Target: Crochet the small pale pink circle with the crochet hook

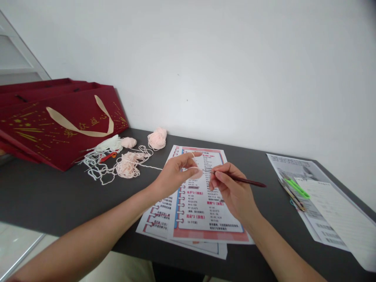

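Note:
Above the printed pattern sheets (211, 231), my left hand (176, 170) pinches a small pale pink crochet piece (197, 173). Light yarn loops over its raised index finger and runs left to a loose tangle of pink yarn (128, 164) on the table. My right hand (230, 186) is closed on a crochet hook (249, 181) with a dark reddish handle, held like a pen. The hook's thin metal tip points left and meets the edge of the pink piece. Whether the tip is inside a stitch is too small to tell.
Pink yarn balls (157, 138) and a pale green-white yarn bundle (109, 143) lie at the back left, before dark red gift bags (58, 121). On the right, papers (337, 211) carry a bright green-handled tool (298, 188). A white wall (235, 78) borders the dark table (73, 199).

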`<state>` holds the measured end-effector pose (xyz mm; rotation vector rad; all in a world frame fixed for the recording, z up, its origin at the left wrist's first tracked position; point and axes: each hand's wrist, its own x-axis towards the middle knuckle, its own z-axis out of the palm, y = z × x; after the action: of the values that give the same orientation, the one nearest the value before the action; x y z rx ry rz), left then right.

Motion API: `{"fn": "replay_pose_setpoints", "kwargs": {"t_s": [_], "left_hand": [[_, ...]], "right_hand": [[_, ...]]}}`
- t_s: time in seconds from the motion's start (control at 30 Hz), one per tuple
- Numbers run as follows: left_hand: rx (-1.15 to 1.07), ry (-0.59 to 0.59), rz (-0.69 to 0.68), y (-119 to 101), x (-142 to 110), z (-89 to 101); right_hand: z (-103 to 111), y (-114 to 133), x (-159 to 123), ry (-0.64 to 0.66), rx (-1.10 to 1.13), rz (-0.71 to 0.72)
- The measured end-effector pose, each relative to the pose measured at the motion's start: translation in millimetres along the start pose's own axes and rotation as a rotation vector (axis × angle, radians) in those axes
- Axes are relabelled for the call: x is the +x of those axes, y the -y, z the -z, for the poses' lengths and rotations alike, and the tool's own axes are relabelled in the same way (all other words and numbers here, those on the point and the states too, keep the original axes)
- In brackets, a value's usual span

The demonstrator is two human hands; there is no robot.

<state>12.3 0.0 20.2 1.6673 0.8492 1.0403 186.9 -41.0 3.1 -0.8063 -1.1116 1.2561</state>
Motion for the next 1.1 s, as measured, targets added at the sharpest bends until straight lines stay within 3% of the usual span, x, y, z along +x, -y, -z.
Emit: {"fn": "replay_pose_setpoints", "kwargs": {"t_s": [0.1, 0.17, 0.23, 0.37, 0.47, 0.57, 0.73, 0.8, 1.1], "left_hand": [[-0.254, 0.044, 0.137, 0.8, -1.5, -4.7], [-0.395, 0.055, 0.209, 2.6, -3.7, -9.2], [-0.487, 0.055, 0.243, 5.0, -6.3, -13.4], [-0.566, 0.049, 0.311, 6.4, -10.3, -18.0], [-0.673, 0.062, 0.393, 3.7, -9.9, -16.5], [-0.791, 0.117, 0.493, 1.7, -6.2, -11.5], [-0.777, 0.081, 0.526, 3.5, 2.2, 0.6], [-0.767, 0.093, 0.509, 4.6, 4.3, 4.7], [-0.73, 0.267, 0.515, -0.7, 7.0, 16.1]], "right_hand": [[-4.0, -6.1, 1.6, 0.05, 0.195, -0.101], [-6.3, -11.1, -1.3, 0.067, 0.136, -0.038], [-6.5, -15.8, -5.6, 0.048, -0.093, 0.137], [-1.4, -22.2, -11.8, 0.082, -0.809, 0.645], [1.8, -22.9, -12.2, 0.143, -0.962, 0.788], [2.5, -19.2, -9.2, 0.133, -0.812, 0.702], [3.9, -9.6, 0.9, 0.103, -0.165, 0.218], [6.0, -6.9, 3.5, 0.099, -0.068, 0.171], [15.9, -0.5, 3.3, 0.176, -0.076, 0.169]]}}
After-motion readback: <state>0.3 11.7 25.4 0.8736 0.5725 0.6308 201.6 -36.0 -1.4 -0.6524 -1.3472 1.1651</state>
